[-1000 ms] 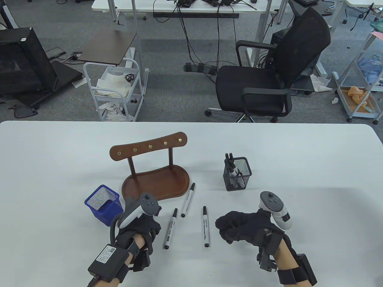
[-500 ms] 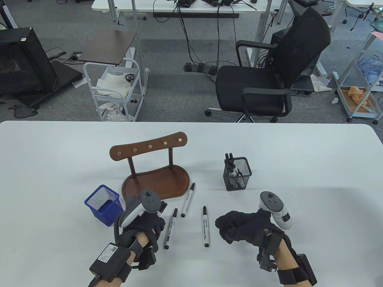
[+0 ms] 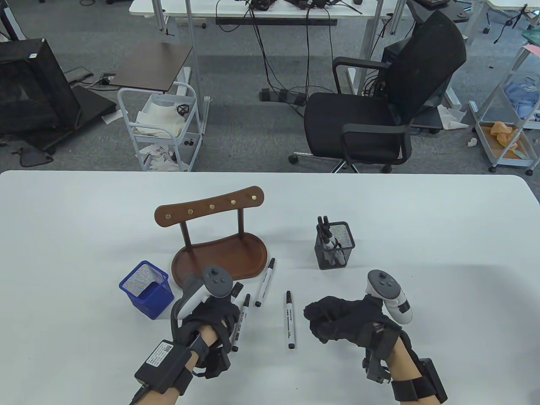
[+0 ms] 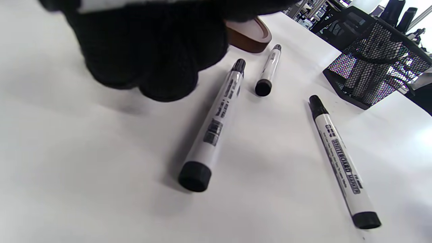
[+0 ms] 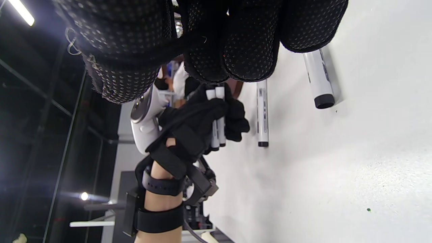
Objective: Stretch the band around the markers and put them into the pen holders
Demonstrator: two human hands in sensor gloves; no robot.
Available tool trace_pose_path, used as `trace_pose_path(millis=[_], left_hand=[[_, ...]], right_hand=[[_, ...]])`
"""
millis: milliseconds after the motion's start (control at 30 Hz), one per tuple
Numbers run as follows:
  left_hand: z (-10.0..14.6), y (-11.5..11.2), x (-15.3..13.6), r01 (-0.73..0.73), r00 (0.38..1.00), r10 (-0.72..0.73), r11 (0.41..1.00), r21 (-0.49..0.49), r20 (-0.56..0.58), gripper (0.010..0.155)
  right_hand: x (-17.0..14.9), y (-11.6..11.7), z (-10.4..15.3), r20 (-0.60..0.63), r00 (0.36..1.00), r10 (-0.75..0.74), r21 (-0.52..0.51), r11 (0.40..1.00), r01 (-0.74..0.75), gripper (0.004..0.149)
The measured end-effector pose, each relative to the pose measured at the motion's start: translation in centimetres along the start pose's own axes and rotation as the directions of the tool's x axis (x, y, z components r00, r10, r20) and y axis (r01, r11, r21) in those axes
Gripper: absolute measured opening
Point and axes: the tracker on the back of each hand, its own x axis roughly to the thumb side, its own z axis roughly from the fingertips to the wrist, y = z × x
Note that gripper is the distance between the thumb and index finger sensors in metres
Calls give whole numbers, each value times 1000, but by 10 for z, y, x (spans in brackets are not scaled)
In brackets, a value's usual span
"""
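Note:
My left hand [image 3: 219,310] grips two white markers with black caps [image 5: 217,121]; their ends [image 3: 237,290] poke out beside the tracker. It hovers right beside a loose marker [image 3: 240,322] on the table. Two more loose markers lie to the right, one [image 3: 265,282] by the wooden stand and one [image 3: 290,319] midway between the hands. In the left wrist view these three markers [image 4: 216,125] [image 4: 268,69] [image 4: 341,158] lie below my fingers [image 4: 152,50]. My right hand [image 3: 325,322] rests on the table curled into a fist; nothing shows in it. A blue mesh holder [image 3: 147,289] and a black mesh holder [image 3: 335,247] containing markers [image 3: 327,236] stand behind.
A brown wooden stand [image 3: 219,257] with a peg rail sits between the two holders, just beyond my left hand. The white table [image 3: 422,219] stretches wide on both sides. An office chair [image 3: 379,109] and carts stand on the floor past the far edge.
My left hand has moved right and slightly forward with its markers, ending next to the leftmost loose marker. The right hand has stayed put.

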Motion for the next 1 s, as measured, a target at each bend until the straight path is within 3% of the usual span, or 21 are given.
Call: trace_pose_path(millis=[167,333,467,1000], left_hand=[[-3,-3,2,-8,1000,8,1000,-4,12,59],[-9,-10,3,13,1000,-13,1000,-2,-28,79],[-13,-17,4,75,996,-76,997,-13,-48,84],[-20,-23,7,143,986,-142,990,7,-89,75]], right_hand=[[0,0,0,-1,1000,-1,-1,1000,1,54],[0,0,0,-1,1000,-1,-2,1000,1,53],[0,0,1,0,1000,0,-1,1000,0,53],[0,0,1,-3,1000,0,6,1000,0,53]])
